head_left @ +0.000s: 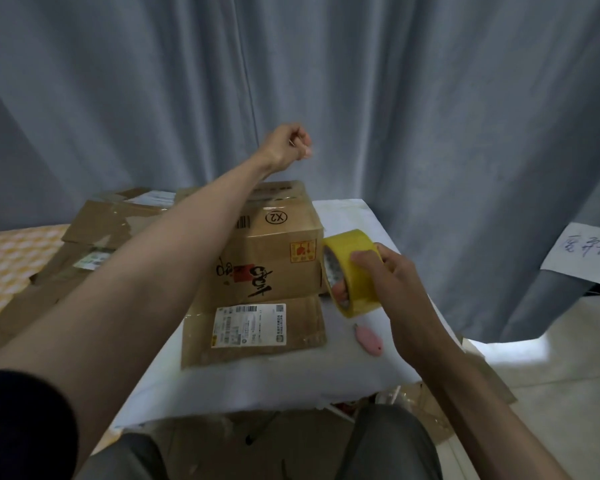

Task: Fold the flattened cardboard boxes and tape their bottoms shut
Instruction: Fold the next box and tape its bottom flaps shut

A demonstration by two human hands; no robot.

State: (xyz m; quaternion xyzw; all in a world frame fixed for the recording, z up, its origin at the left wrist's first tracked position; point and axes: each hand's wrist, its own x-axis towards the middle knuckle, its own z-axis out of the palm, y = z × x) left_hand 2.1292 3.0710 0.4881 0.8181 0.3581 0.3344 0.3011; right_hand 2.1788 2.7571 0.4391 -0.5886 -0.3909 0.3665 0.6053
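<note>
One glossy tape roll (352,271) (yellow), right hand (392,282) gripping

1. Left arm stretched forward and up, bare forearm, dark sleeve at the upper arm near the frame's lower left.
2. Left hand (289,146) raised high, fingers curled in, thumb and forefinger pinched together; what they pinch cannot be made out.
3. Right arm reaches forward from lower right, lower than the left.
4. Right hand (381,275) grips the tape roll (355,271): fingers over the outer band, fingertip inside the core.
</note>
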